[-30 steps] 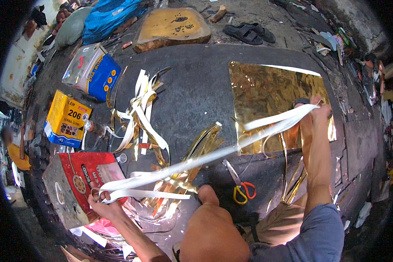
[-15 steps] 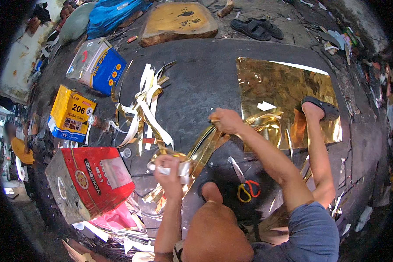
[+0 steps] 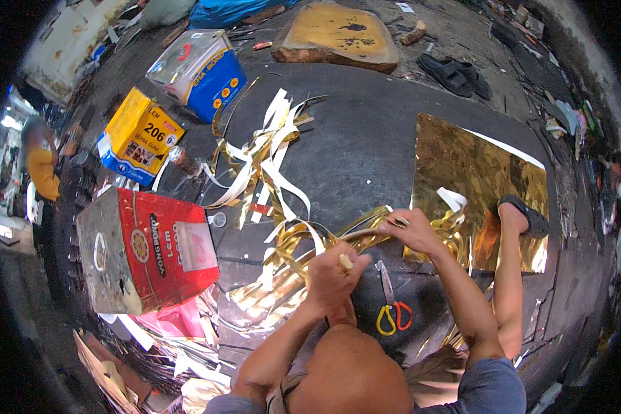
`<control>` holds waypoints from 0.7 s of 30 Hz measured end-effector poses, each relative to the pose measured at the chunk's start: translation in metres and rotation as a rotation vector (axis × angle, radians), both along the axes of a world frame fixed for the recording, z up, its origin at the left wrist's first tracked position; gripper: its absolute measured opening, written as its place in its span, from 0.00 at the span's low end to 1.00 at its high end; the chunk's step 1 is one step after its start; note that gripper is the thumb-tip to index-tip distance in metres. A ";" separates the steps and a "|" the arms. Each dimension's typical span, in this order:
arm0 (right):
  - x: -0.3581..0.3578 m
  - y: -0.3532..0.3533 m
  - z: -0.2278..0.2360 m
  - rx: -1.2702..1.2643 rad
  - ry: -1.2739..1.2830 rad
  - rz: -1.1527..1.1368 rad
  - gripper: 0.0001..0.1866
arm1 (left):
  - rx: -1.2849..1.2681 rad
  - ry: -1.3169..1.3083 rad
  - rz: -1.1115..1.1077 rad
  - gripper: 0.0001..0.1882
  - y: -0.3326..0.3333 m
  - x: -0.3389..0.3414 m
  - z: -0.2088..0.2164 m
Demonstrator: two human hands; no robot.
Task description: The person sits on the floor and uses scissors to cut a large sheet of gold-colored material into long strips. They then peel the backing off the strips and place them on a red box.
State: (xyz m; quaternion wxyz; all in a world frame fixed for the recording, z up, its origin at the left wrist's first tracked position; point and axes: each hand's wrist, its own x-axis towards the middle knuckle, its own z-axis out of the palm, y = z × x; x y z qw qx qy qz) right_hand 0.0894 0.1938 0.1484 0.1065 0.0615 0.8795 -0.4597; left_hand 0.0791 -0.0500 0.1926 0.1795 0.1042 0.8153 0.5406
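My right hand is closed around a bundle of shiny gold strips, whose loose ends fan out onto the gold sheet. Close to my bent knee, my left hand is curled in a fist on the same strips; a small pale end pokes out by the thumb. Between my arms lies a pair of scissors with one yellow and one red-orange handle, blades pointing away. A large gold sheet is spread at the right, with my sandalled foot on it. White and gold strips lie tangled left of centre.
Along the left stand a red tin, a yellow box-shaped can and a blue can. A thick wooden block lies at the far side, with black sandals beside it. Another person is at the far left.
My left hand has moved right, nearer the right hand, and the white piece it held no longer shows. My right hand has come closer and rightward with the strips. The whole view has turned.
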 end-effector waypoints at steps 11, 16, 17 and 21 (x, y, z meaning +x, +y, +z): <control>0.031 -0.051 0.071 -1.286 -0.070 -0.229 0.10 | 0.317 -0.098 -0.214 0.12 0.007 -0.018 0.033; 0.026 0.064 0.045 -1.701 0.374 -1.124 0.14 | 0.755 -0.250 0.509 0.14 -0.073 -0.095 0.015; 0.035 0.110 0.041 -1.726 0.340 -1.225 0.14 | 0.533 0.018 0.633 0.13 -0.097 -0.119 0.012; 0.103 0.265 0.019 -1.513 0.659 -1.595 0.10 | 0.856 -0.083 1.130 0.15 -0.193 -0.182 0.012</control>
